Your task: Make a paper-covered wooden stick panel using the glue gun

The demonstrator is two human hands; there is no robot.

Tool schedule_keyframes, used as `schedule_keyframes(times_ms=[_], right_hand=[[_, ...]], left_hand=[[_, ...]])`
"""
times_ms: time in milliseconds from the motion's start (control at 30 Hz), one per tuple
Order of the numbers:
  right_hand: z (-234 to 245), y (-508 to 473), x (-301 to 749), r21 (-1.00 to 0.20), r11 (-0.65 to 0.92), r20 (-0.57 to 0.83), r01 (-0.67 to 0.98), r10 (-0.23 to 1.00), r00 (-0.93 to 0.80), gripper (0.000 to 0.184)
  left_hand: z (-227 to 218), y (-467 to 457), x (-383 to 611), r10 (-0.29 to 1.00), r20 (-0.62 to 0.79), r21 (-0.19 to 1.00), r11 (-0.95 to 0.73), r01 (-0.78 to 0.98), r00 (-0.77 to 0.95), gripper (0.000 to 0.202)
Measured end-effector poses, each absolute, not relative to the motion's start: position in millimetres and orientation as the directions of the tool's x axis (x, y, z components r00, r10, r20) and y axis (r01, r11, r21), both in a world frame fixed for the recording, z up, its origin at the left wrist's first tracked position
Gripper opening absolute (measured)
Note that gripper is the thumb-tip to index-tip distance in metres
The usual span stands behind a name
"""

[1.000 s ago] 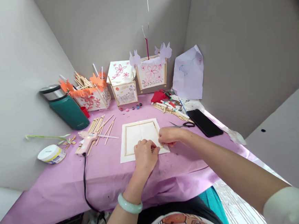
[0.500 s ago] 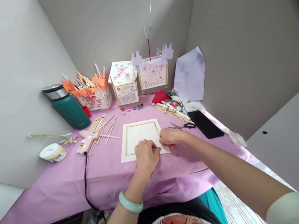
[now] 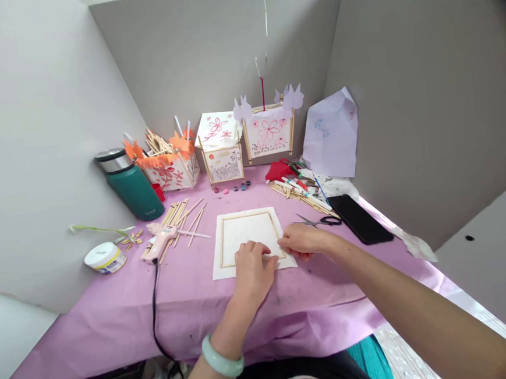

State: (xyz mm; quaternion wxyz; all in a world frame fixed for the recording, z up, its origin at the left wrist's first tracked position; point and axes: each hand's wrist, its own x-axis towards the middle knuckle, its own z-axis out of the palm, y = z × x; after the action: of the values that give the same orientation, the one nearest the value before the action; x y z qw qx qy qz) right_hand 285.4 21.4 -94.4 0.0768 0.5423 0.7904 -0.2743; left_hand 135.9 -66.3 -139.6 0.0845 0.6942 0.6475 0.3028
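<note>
A rectangular frame of thin wooden sticks (image 3: 221,238) lies flat on a white paper sheet (image 3: 217,272), with a margin of paper outside it. My left hand (image 3: 254,265) rests over the frame's lower side, its bent fingers and thumb around the bottom stick and pressing it down. At the lower right corner, my right hand (image 3: 303,241) has its fingers closed on the right-hand stick. The fingertips partly cover that corner, so the exact contact is hidden. Just beyond the right hand lie black-handled scissors (image 3: 325,221).
Left of the paper, a pink glue gun (image 3: 163,241) lies on loose sticks (image 3: 185,215), near a white tub (image 3: 105,258) and a teal bottle (image 3: 134,190). Behind stand decorated paper boxes (image 3: 224,163) and a hanging lantern (image 3: 269,132). Markers (image 3: 301,188) and a phone (image 3: 360,219) lie right.
The view has shifted, so the whole scene sits slightly lower and further right. Both hands stay at the frame's lower right part, the right fingers slightly further up the right stick.
</note>
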Motion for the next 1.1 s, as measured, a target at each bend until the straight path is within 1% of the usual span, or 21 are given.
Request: schedule_keyframes(times_ms=[67, 167, 233, 333, 400, 500, 667, 767, 1000, 1100], right_hand=[[-94.8, 21.9, 287.1, -0.313, 0.284, -0.311, 0.907, 0.871, -0.38, 0.031], [-98.6, 19.5, 286.1, -0.26, 0.307, -0.13, 0.915, 0.928, -0.349, 0.027], [-103.4, 15.7, 284.4, -0.24, 0.324, -0.056, 0.915, 0.936, -0.347, 0.027], [-112.4, 8.0, 282.1, -0.215, 0.361, 0.014, 0.907, 0.93, -0.367, 0.029], [-118.6, 3.0, 281.1, -0.193, 0.383, 0.041, 0.903, 0.923, -0.383, 0.029], [-127.7, -1.7, 280.7, -0.163, 0.406, 0.066, 0.899, 0.914, -0.4, 0.03], [-139.4, -1.4, 281.5, -0.079, 0.419, 0.114, 0.905, 0.905, -0.409, 0.03], [-142.3, -0.5, 282.0, -0.05, 0.424, 0.131, 0.904, 0.9, -0.415, 0.031], [-144.1, -2.0, 281.2, 0.002, 0.426, 0.142, 0.905, 0.895, -0.422, 0.031], [-144.5, -2.6, 279.3, 0.032, 0.424, 0.121, 0.905, 0.897, -0.425, 0.03]], left_hand=[[-138.7, -70.2, 124.4, 0.922, 0.386, 0.508, -0.173, 0.844, -0.043, 0.01], [-135.7, -72.8, 97.8, 0.884, 0.454, 0.479, -0.14, 0.866, -0.108, 0.014], [-132.7, -71.3, 76.6, 0.878, 0.458, 0.449, -0.095, 0.889, -0.137, 0.018], [-128.8, -66.5, 48.3, 0.906, 0.408, 0.372, -0.052, 0.927, -0.113, 0.027], [-128.2, -63.9, 35.5, 0.934, 0.349, 0.338, -0.045, 0.94, -0.081, 0.034], [-131.4, -62.9, 25.8, 0.956, 0.287, 0.323, -0.038, 0.946, -0.06, 0.04], [-139.8, -64.9, 21.5, 0.953, 0.299, 0.325, -0.057, 0.944, -0.046, 0.043], [-140.8, -66.3, 21.3, 0.955, 0.295, 0.313, -0.075, 0.947, -0.022, 0.045], [-138.3, -68.7, 26.7, 0.96, 0.28, 0.218, -0.069, 0.973, 0.005, 0.045], [-138.7, -69.0, 29.1, 0.96, 0.279, 0.186, -0.059, 0.981, 0.004, 0.043]])
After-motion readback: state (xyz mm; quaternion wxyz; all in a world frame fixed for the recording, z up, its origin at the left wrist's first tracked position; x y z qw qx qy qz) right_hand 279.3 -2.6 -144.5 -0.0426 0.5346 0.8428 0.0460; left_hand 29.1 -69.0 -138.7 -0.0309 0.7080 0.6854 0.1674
